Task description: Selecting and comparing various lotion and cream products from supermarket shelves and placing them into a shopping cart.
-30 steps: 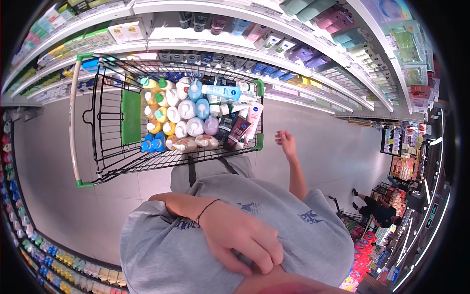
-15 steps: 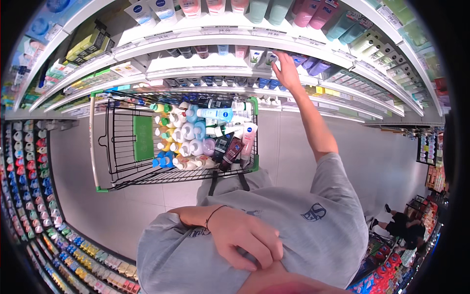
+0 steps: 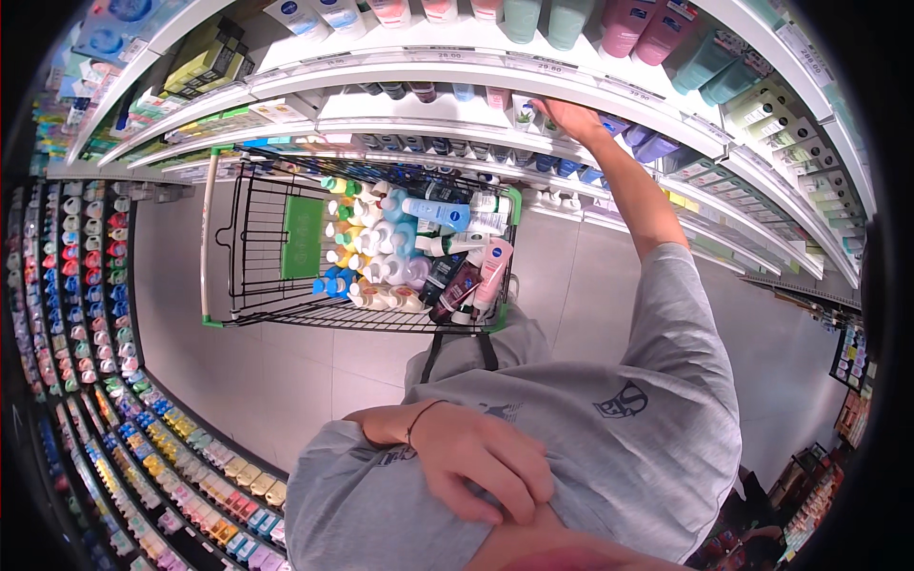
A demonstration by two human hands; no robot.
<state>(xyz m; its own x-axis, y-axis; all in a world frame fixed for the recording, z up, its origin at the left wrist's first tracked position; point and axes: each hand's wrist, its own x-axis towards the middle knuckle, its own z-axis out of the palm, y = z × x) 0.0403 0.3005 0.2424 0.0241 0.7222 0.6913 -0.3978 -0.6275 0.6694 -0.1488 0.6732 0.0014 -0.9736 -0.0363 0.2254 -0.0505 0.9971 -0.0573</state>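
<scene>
My right hand (image 3: 571, 121) reaches into a middle shelf, its visible fingers stretched out over the top of a white tube with a green plant print (image 3: 547, 126). A similar white tube (image 3: 523, 115) stands just left of it. The shelf edge and the hand itself hide part of the grasp area. My left hand (image 3: 486, 462) lies against my upper chest, at the neckline of the grey T-shirt (image 3: 571, 447). Its fingers are curled in, and what is between their tips, if anything, is hidden.
A black wire shopping cart (image 3: 262, 309) with green corners stands before the shelves, holding several bottles and tubes. Pink tubes (image 3: 628, 29) and green tubes (image 3: 566, 24) line the upper white shelf. Racks of bottles (image 3: 95, 276) run along the left. A purple tube (image 3: 655, 147) stands right of my hand.
My right hand has pushed further in among the white tubes. The view has shifted, so shelves and cart sit more to the right. My left hand stays on my chest.
</scene>
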